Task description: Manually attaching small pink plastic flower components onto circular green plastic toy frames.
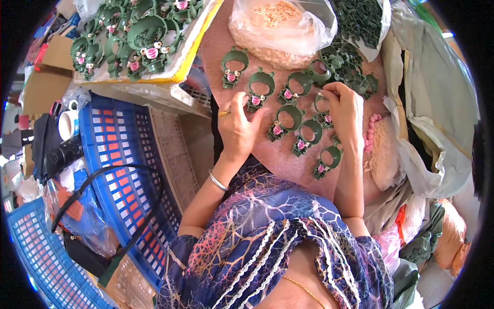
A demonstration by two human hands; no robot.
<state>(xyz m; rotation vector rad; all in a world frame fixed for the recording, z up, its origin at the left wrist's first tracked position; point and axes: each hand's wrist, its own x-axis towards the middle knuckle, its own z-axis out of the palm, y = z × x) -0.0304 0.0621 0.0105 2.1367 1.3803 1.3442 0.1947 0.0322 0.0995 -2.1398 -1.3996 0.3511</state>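
Several dark green ring-shaped plastic pieces (289, 118), each with a pink striped bead and small cream bits at its base, lie on a pinkish-brown work surface (288, 170). My left hand (239, 126) is beside one such green ring piece (261, 86), its thumb and index finger apart and nothing visible between them. Farther right, the fingertips of my right hand (345, 105) are pinched at the top of another green ring piece (322, 106), partly hidden by the hand. Nearest to me lies one more green ring piece (330, 157).
A yellow-edged white foam tray (177, 77) at far left holds many similar pieces. A clear bag (288, 44) of small cream bits and a heap of green parts (355, 62) lie at the back. Pink beads (371, 131) are at right; a blue basket (121, 175) stands left.
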